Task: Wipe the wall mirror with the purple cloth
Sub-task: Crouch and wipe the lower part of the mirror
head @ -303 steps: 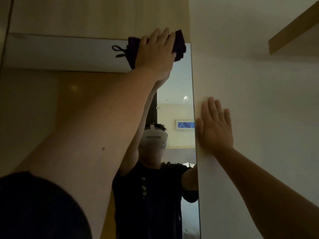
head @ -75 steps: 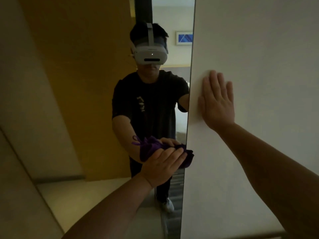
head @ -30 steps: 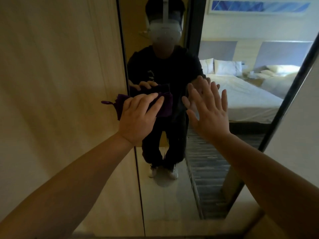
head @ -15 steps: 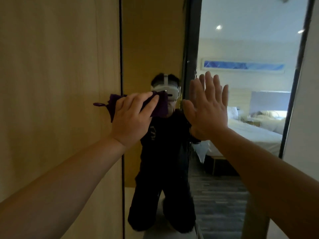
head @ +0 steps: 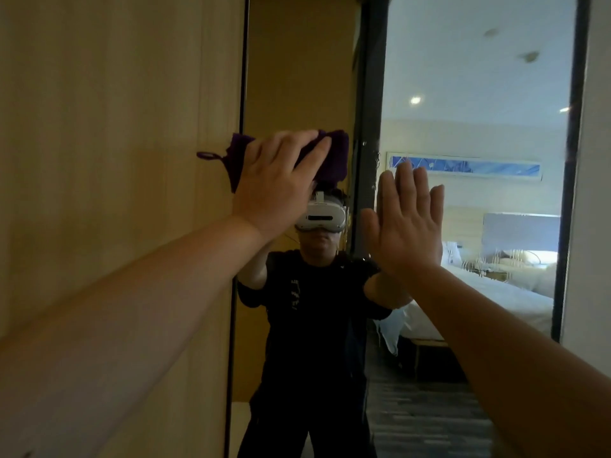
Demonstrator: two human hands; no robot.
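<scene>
The tall wall mirror (head: pixel 463 94) fills the middle and right of the head view, framed in dark edges. My left hand (head: pixel 276 183) presses the folded purple cloth (head: pixel 334 157) flat against the glass near the mirror's left edge, at about head height; a small loop of the cloth sticks out to the left. My right hand (head: pixel 408 226) is spread with fingers up, palm against the glass just right of the cloth. The mirror reflects a person in a dark shirt with a white headset.
A light wooden panel (head: pixel 115 160) borders the mirror on the left. A pale wall (head: pixel 595 193) borders it on the right. The reflection shows a bedroom with white beds, a blue picture and a striped floor.
My left hand has slid the cloth upward along the mirror's left side. My right hand has stayed flat on the glass. The view has tilted up.
</scene>
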